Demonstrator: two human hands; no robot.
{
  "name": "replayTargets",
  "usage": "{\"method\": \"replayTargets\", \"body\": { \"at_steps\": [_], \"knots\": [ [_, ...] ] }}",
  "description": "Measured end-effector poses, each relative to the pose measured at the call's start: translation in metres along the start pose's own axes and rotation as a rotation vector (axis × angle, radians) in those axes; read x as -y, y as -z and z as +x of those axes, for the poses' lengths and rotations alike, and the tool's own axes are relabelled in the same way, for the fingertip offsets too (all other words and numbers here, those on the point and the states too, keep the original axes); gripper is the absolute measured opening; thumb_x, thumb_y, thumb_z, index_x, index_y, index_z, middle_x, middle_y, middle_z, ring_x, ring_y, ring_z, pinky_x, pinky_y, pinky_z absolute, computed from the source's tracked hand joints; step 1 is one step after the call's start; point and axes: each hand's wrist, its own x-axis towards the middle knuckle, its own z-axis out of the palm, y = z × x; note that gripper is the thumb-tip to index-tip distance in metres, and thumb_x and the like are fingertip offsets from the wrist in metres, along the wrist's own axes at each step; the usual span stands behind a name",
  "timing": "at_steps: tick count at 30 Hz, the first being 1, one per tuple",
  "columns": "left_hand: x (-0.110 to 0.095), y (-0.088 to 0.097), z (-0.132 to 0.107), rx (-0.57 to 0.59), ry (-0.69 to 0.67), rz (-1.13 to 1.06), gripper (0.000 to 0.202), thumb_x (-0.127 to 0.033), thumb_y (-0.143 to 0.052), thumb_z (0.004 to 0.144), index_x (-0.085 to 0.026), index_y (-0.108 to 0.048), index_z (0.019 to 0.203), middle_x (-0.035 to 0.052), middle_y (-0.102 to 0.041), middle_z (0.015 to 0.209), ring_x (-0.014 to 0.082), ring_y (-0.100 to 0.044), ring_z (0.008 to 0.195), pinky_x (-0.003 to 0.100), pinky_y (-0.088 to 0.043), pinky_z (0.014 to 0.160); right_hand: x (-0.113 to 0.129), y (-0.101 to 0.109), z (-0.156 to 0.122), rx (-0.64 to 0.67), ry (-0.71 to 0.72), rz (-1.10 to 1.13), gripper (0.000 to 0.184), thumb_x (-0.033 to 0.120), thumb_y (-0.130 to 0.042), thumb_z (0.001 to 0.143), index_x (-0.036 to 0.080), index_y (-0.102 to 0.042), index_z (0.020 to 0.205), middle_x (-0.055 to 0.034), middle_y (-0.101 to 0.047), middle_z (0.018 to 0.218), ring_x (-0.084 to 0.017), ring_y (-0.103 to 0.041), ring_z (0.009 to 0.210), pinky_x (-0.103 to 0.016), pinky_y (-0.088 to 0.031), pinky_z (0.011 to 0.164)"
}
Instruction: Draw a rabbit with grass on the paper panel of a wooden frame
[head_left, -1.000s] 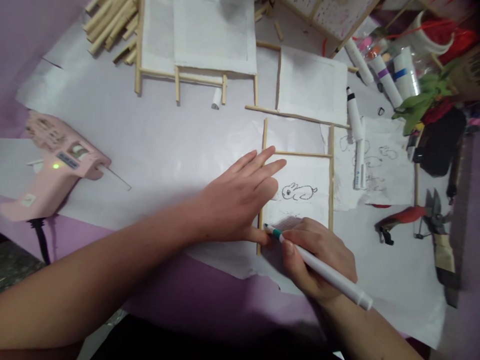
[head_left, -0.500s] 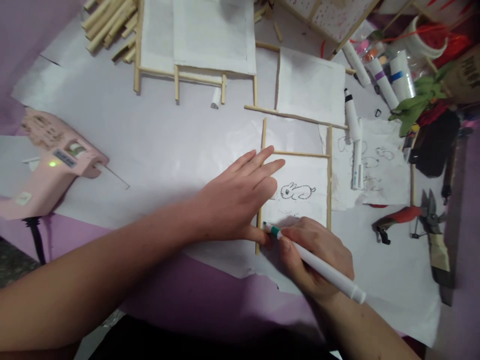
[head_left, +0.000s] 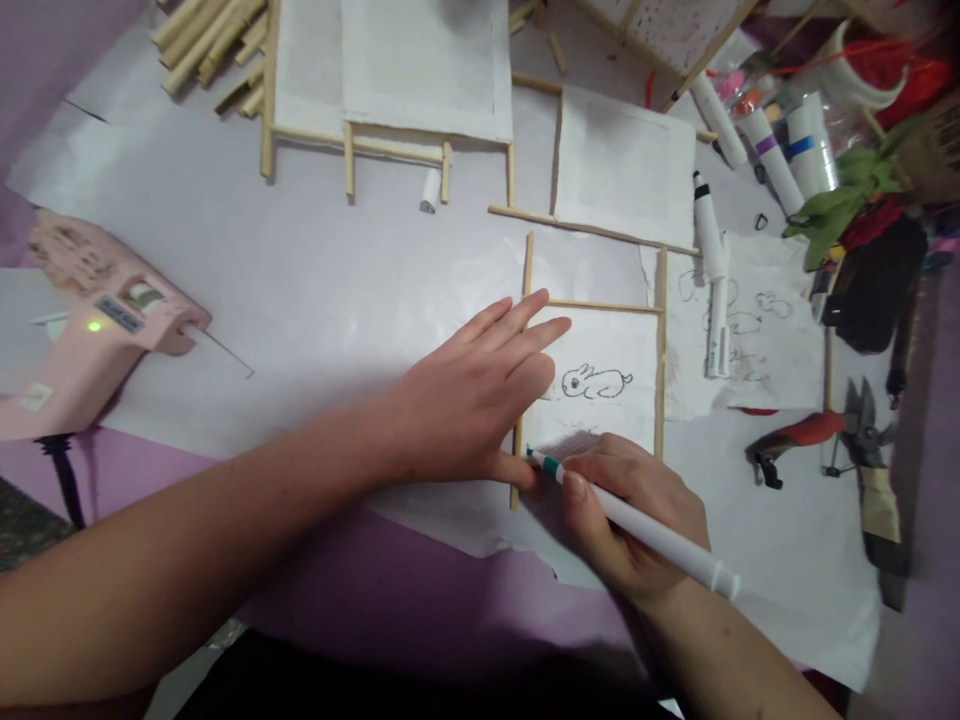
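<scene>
The pen (head_left: 645, 535) is right of centre in the lower half of the frame, pinched in the right hand (head_left: 637, 515), its green tip down at the lower left corner of the sheet (head_left: 637, 345). The left hand (head_left: 480, 405), mid-frame, holds nothing: it lies palm down with fingers spread across the left stick (head_left: 528, 265) and the edge of the sheet.

The left thumb rests just beside the pen tip, so a stroke that wanders left could ink the skin or bump over the stick. The right hand's knuckles sit low on the sheet, near the faint marks under the rabbit (head_left: 597, 381); if any ink there is wet, a sliding hand might smear it. Should the left hand lift or press unevenly, the sheet could shift and the line would jump.

At the left of the frame, the gun (head_left: 112, 310) shows a lit green light and is probably hot; its long tip points toward the left forearm, and a careless sweep that way risks a burn or a knock. The cutters (head_left: 866, 430), far right, stand well apart from both hands, their blades apart, and seem a lesser worry
</scene>
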Motion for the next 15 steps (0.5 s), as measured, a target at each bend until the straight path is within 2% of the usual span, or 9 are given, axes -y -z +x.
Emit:
{"method": "replayTargets", "body": {
  "at_steps": [6,10,15],
  "knots": [
    [0.0009,-0.0007,-0.0007,-0.005,-0.005,-0.014,0.061,-0.059,-0.088,0.066,-0.018,-0.052,0.095,0.0263,-0.044,0.153,0.0460,-0.021,0.152,0.067,-0.026,0.122,-0.0017,-0.0022,-0.0053,-0.067,-0.028,-0.003,0.009,0.008,-0.064,0.085,0.017,-0.067,0.086,0.0001,-0.069,0.067,-0.013,-0.060,0.056,-0.026,-0.049,0.051],
    [0.0017,-0.0012,-0.0009,-0.006,-0.008,-0.014,0.063,-0.063,-0.086,0.066,-0.018,-0.052,0.096,0.0267,-0.043,0.153,0.0464,-0.020,0.152,0.068,-0.026,0.121,-0.0026,-0.0028,-0.0079,-0.094,-0.049,0.027,0.010,0.009,-0.064,0.085,0.018,-0.068,0.086,-0.0008,-0.071,0.068,-0.015,-0.065,0.058,-0.028,-0.051,0.053],
    [0.0022,-0.0009,-0.0010,-0.002,-0.007,-0.015,0.065,-0.067,-0.085,0.065,-0.019,-0.052,0.095,0.0265,-0.042,0.154,0.0458,-0.019,0.153,0.069,-0.027,0.121,0.0000,-0.0014,-0.0053,-0.070,-0.056,0.022,0.014,0.008,-0.062,0.086,0.020,-0.069,0.090,-0.0002,-0.071,0.069,-0.015,-0.064,0.058,-0.030,-0.052,0.054]
  ]
}}
